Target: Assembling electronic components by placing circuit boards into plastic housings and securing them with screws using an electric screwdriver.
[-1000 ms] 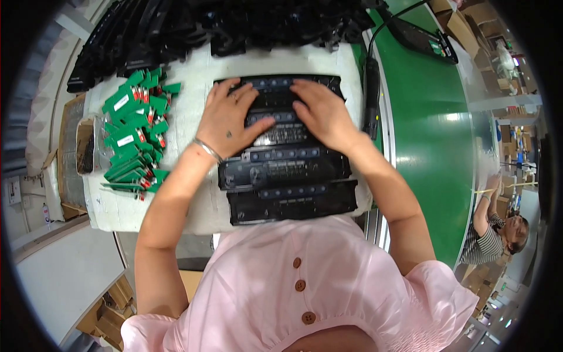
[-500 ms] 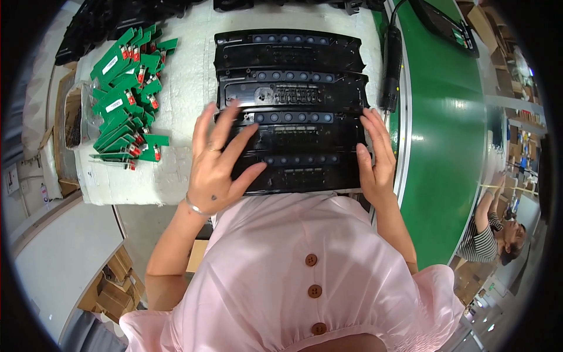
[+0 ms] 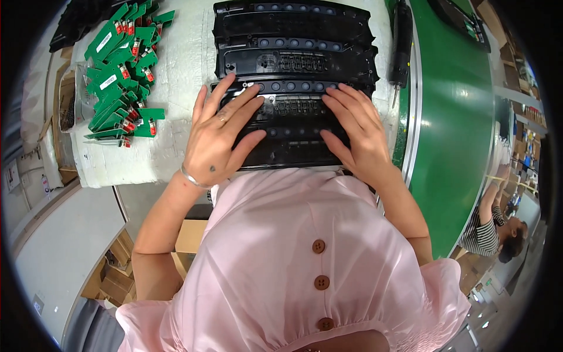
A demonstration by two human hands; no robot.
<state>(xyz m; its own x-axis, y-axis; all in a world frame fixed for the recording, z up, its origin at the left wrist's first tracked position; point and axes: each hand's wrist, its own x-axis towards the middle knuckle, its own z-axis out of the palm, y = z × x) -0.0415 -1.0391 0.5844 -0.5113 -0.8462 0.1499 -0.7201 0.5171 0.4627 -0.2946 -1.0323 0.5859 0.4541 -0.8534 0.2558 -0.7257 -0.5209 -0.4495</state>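
Several black plastic panels lie in a column on the pale work surface in front of me, each with a row of round bluish buttons along its upper edge. My left hand [image 3: 217, 132] rests with spread fingers over the left ends of the two nearest panels. Across from it, my right hand [image 3: 359, 129] lies with its fingers extended on their right part. Both hands touch the third panel [image 3: 296, 107] from the far end, and the thumbs reach over the nearest panel [image 3: 293, 154]. Farther out lie the second panel [image 3: 246, 61] and the farthest panel [image 3: 293, 23], which neither hand touches.
Green circuit boards [image 3: 111, 76] with red-and-white parts are heaped at the left. A black electric screwdriver [image 3: 401, 47] lies at the right, beside the green bench top [image 3: 448, 146]. Cardboard boxes [image 3: 114, 281] stand low at the left. Another person [image 3: 492, 234] works at the far right.
My right hand has moved left, from the panels' right edge onto them. My left hand stays at the left ends. The view has shifted, so the panels and boards appear higher.
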